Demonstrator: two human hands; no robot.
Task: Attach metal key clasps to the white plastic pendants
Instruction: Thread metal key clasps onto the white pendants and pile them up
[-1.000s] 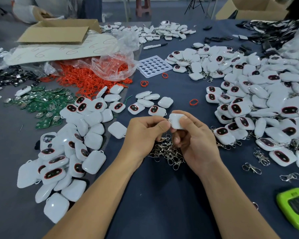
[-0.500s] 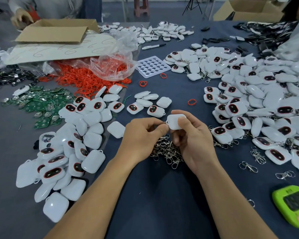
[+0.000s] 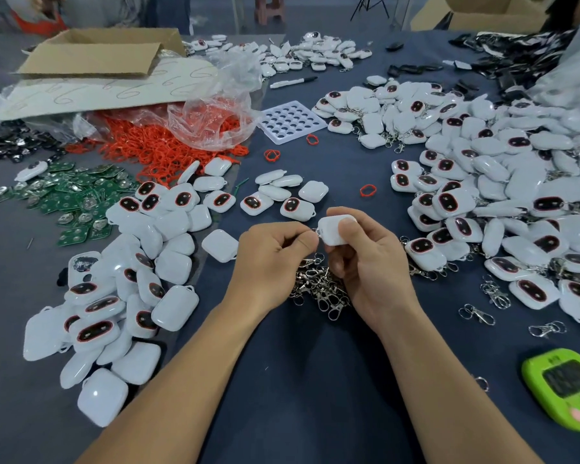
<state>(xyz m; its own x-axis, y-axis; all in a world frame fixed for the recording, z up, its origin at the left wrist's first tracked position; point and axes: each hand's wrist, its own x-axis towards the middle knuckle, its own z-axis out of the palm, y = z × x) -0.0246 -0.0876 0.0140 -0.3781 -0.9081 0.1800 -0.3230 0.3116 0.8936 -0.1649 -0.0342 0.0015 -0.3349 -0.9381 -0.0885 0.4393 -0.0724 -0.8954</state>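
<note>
While together, left hand (image 3: 268, 259) on clasp (image 3: 315, 231), right hand (image 3: 375, 262) (thumb (image 3: 347, 226)) atop pendant (image 3: 329, 235).

Hand-drawn loops, readable as 6 or 9, repeated in rows across the pale sheet (image 3: 81, 95) beside the cardboard box (image 3: 91, 58). On the green gadget (image 3: 565, 388), dark screen marks too blurred to read. On the pendants (image 3: 516, 182) and marker (image 3: 293, 82), nothing legible.
</note>
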